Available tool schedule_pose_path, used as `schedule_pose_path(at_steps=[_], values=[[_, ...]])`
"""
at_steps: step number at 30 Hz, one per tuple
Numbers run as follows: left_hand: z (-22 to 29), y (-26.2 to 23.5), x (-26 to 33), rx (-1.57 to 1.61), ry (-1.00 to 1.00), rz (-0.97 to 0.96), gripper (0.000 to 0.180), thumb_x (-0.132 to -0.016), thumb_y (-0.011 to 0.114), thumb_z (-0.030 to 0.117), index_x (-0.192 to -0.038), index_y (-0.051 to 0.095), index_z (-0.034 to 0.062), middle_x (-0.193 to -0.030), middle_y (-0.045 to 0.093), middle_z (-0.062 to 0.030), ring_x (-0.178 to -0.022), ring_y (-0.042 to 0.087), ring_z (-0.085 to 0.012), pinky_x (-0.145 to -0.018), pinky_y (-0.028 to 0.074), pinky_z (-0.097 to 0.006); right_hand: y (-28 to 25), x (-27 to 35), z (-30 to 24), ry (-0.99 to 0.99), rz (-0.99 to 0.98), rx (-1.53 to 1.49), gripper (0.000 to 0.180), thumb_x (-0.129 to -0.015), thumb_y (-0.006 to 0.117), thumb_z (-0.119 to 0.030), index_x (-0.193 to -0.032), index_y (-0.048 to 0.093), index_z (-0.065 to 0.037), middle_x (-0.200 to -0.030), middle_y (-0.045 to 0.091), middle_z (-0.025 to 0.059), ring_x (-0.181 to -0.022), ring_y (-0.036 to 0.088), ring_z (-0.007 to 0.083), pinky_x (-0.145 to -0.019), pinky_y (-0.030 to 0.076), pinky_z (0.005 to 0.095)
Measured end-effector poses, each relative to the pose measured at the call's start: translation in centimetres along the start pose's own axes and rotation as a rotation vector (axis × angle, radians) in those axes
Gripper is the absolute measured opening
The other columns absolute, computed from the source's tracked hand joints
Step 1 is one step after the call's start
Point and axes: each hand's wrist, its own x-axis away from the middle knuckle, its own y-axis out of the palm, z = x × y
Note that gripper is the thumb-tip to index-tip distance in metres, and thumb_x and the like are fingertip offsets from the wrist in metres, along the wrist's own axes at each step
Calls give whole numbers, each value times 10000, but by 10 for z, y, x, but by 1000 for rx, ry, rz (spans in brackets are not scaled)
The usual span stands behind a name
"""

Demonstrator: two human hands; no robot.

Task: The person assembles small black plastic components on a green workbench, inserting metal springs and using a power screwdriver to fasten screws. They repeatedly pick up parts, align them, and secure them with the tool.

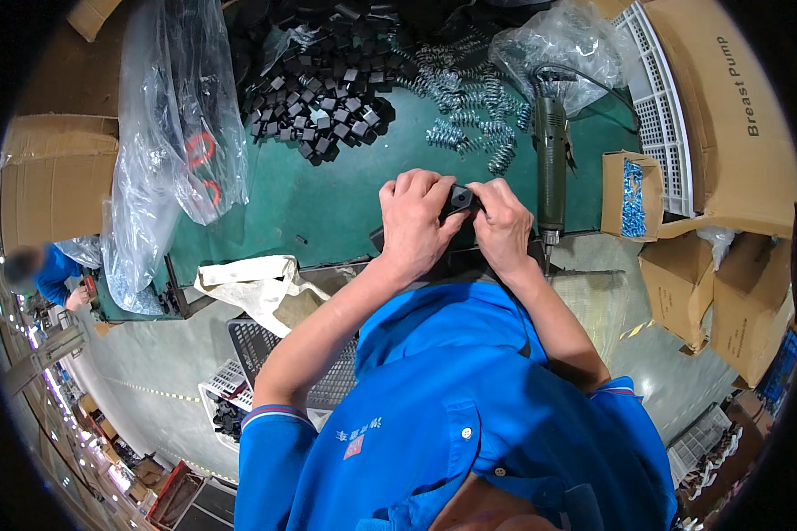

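Near the front edge of the green-topped table I hold a small black block-like part point(458, 200) with a round hole in its visible face. My left hand point(416, 212) is closed round its left side, thumb and fingers pressed against it. My right hand point(502, 219) pinches at its right side, fingertips curled together; what lies between those fingertips is hidden. Beyond my hands lies a heap of small black plastic blocks point(323, 111). Loose metal coil springs point(474, 106) are piled to its right. A dark green electric screwdriver point(551, 164) hangs upright beside my right hand, bit downward.
A small cardboard box of bluish screws point(632, 199) sits at the right. Clear plastic bags point(173, 133) drape over the table's left side. White cloth point(261, 283) hangs off the front edge. Open cartons point(726, 283) stand at right. A co-worker's blue sleeve point(55, 273) shows far left.
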Motion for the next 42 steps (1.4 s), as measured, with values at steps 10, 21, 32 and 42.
schedule_pose_path(at_steps=[10,21,32,42], values=[[14,-16,-28,-197,-25,-382,344,-788,752,265,-1050,654,65,-1020,576,-90,-1019,558,-293,-844,432,-463,-20,-2,3,-51,-148,32,296,-796,659,-9,-1086,647,-67,-937,616,120,-836,649,334,-683,517,429],[4,-16,-32,-190,43,-382,351,-814,742,317,-1038,652,63,-1022,562,-96,-1027,562,-301,-821,444,-459,-88,-43,25,496,-301,567,1065,-720,790,-527,-1475,300,43,-915,701,297,-867,698,444,-776,539,519],[21,-11,-23,-401,95,-443,344,-799,748,322,-989,676,44,-1016,573,-95,-1020,563,-286,-811,440,-449,-80,-30,48,449,-81,133,713,-727,733,-255,-1343,505,22,-973,702,233,-898,701,340,-795,534,439],[11,-12,-27,-319,133,-511,286,-831,713,295,-953,678,39,-1016,577,-99,-1002,562,-285,-812,425,-449,-108,-44,8,274,189,-1070,341,-832,707,-69,-1123,577,53,-819,644,127,-715,618,188,-663,516,325]])
